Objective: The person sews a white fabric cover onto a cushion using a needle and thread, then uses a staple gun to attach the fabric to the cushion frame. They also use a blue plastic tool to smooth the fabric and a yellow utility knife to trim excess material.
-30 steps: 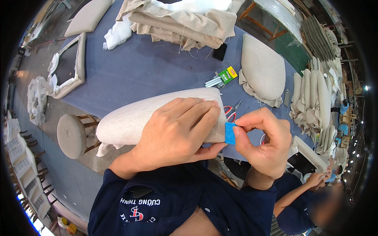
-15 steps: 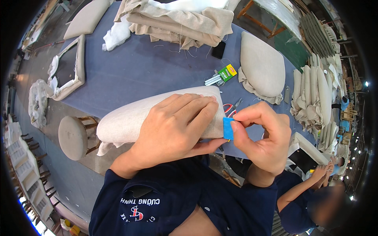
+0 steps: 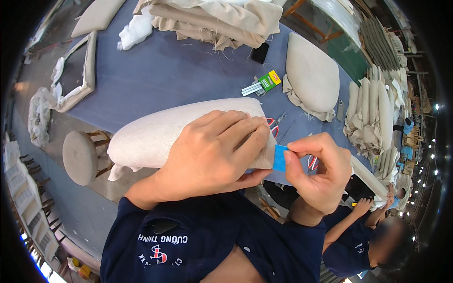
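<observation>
A beige fabric-covered cushion (image 3: 151, 127) lies at the near edge of the blue-grey table, its rounded end to the left. My left hand (image 3: 214, 148) grips its right part, fingers over the top and thumb below. At the cushion's right end, my right hand (image 3: 321, 165) pinches a small flat blue piece (image 3: 280, 158) between thumb and index finger. The blue piece meets the edge of the beige fabric; whether it is attached cannot be made out. Red-handled snips (image 3: 275, 123) lie just behind, and another red-handled tool (image 3: 312, 163) shows partly behind my right hand.
A green-and-yellow box with white sticks (image 3: 262, 84), a dark phone (image 3: 260, 53) and another beige cushion (image 3: 311, 70) lie farther back. Folded beige fabric (image 3: 212, 23) is piled at the far edge. A round stool (image 3: 81, 158) stands left; a co-worker (image 3: 351, 250) works at right.
My right hand has moved slightly right with the blue piece, and the fabric edge beside it reaches farther right. My left hand keeps its grip on the cushion. The whole view has shifted a little.
</observation>
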The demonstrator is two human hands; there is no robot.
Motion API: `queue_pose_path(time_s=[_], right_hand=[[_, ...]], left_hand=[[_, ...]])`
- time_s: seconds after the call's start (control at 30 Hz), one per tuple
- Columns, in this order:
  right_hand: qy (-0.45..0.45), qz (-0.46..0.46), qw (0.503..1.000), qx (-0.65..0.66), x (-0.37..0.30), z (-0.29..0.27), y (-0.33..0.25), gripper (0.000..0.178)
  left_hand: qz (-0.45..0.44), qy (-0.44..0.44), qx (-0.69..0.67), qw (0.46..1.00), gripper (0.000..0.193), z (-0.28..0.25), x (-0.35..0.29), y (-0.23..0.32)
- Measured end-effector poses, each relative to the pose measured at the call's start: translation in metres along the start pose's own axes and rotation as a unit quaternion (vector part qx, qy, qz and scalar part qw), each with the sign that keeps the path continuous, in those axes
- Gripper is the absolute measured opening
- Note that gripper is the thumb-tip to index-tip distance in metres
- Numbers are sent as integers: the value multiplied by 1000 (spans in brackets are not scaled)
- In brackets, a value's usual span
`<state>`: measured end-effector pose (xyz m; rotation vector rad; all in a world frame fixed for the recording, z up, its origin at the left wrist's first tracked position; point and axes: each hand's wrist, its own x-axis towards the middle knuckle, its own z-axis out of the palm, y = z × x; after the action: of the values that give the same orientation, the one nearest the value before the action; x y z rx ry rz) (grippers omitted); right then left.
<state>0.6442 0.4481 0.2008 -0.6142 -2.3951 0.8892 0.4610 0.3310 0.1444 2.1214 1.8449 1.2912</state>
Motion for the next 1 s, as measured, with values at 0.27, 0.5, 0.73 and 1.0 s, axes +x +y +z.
queue_pose_path(time_s=[0.27, 0.5, 0.73, 1.0], right_hand=[[33, 5, 999, -20, -16, 1, 5, 17], [50, 16, 999, -2, -25, -1, 10, 17], [49, 20, 999, -9, -28, -3, 8, 18], [112, 122, 977, 136, -30, -2, 46, 12]], left_hand=[[19, -10, 7, 1000, 64, 7, -2, 3], [17, -23, -5, 1000, 64, 11, -1, 7], [21, -29, -2, 999, 64, 12, 1, 7], [-9, -5, -13, 1000, 62, -1, -4, 0]])
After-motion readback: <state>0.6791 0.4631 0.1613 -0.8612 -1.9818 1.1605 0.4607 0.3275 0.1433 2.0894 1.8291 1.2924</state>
